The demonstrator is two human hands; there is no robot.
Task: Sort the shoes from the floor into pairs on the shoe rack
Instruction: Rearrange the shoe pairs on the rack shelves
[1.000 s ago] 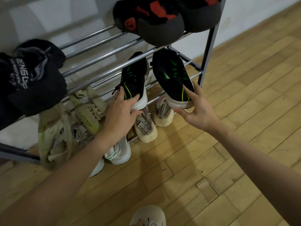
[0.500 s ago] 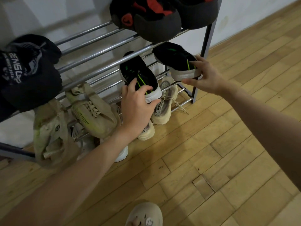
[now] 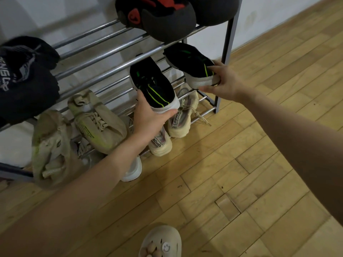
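Left hand (image 3: 148, 115): grips heel of left shoe (image 3: 153, 86) at rack (image 3: 104, 58) middle tier.
Right hand (image 3: 223, 80): grips heel of right shoe (image 3: 191, 65) (same tier, rack's right end).

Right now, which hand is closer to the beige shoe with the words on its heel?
Left. The left hand holds a black shoe beside the beige shoe; the right hand is higher, farther away.

Black, beige and green-striped shoes (image 3: 100, 119) are carried on a chrome-barred metal shoe rack (image 3: 104, 60) set on pale wooden parquet floor (image 3: 241, 164).
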